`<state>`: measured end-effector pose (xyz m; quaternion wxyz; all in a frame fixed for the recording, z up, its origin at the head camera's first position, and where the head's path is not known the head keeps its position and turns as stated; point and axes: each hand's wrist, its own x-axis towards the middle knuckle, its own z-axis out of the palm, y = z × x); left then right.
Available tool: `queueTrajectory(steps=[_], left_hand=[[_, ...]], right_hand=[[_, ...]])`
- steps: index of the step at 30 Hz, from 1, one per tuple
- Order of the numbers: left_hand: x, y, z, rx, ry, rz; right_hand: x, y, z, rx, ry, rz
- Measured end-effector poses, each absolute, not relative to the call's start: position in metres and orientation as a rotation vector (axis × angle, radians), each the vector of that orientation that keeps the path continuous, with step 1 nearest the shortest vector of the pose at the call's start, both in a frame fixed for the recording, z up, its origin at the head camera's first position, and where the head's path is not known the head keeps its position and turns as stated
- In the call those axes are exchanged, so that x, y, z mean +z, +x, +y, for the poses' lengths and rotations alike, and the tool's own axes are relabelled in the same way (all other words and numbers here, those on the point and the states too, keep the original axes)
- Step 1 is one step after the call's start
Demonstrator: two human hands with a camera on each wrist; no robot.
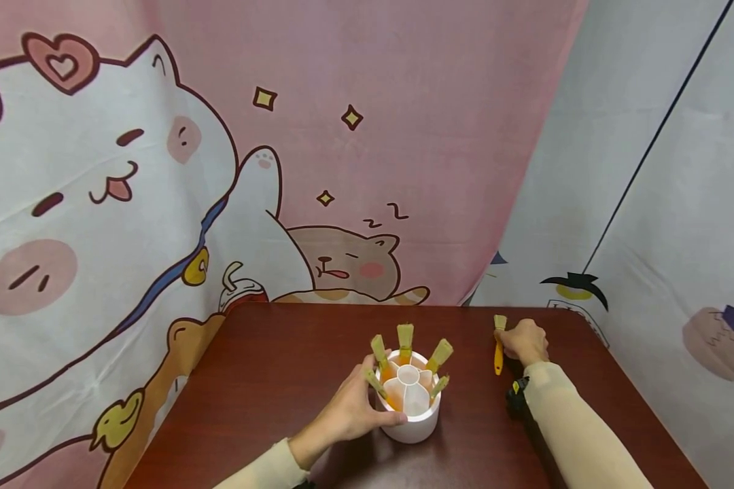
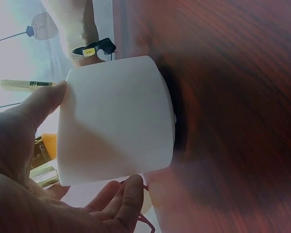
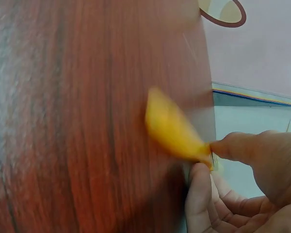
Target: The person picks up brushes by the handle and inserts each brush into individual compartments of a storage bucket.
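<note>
My left hand (image 1: 367, 404) grips a round white holder (image 1: 420, 429) by its side, thumb at the near rim and fingers round the far left. Inside, the holder is split into compartments about a central ring, and several paintbrushes (image 1: 406, 334) stand in it bristles up. The left wrist view shows the holder's smooth white wall (image 2: 116, 121) between thumb and fingers. Off to the right, my right hand (image 1: 524, 341) pinches another paintbrush (image 1: 498, 356) near its metal band, its bristles pointing away and its yellow handle toward me. That handle (image 3: 172, 128) looks blurred in the right wrist view.
A dark red-brown wooden table (image 1: 269, 367) lies under both hands. Behind it hangs a cloth backdrop (image 1: 465, 136) with cartoon cats, its lower part meeting the table's far edge. A black band (image 1: 516, 394) sits on the right wrist.
</note>
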<state>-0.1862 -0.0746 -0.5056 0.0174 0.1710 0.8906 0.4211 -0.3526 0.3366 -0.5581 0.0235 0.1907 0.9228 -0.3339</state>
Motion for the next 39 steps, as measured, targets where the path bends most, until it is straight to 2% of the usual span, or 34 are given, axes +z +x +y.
queueTrajectory(steps=[7, 19, 30, 39], left_hand=[[-0.507, -0.187, -0.074, 1.318, 0.540, 2.764], [-0.508, -0.188, -0.073, 1.302, 0.544, 2.774], [-0.509, -0.187, -0.071, 1.312, 0.518, 2.784], [-0.508, -0.188, -0.067, 1.317, 0.513, 2.804]], right_hand=[[-0.558, -0.357, 0.334, -1.027, 0.608, 2.908], [-0.555, -0.352, 0.332, -1.135, 0.460, 2.965], [-0.533, -0.330, 0.326, -1.231, 0.358, 3.008], [-0.496, -0.298, 0.312, -1.331, 0.134, 3.080]])
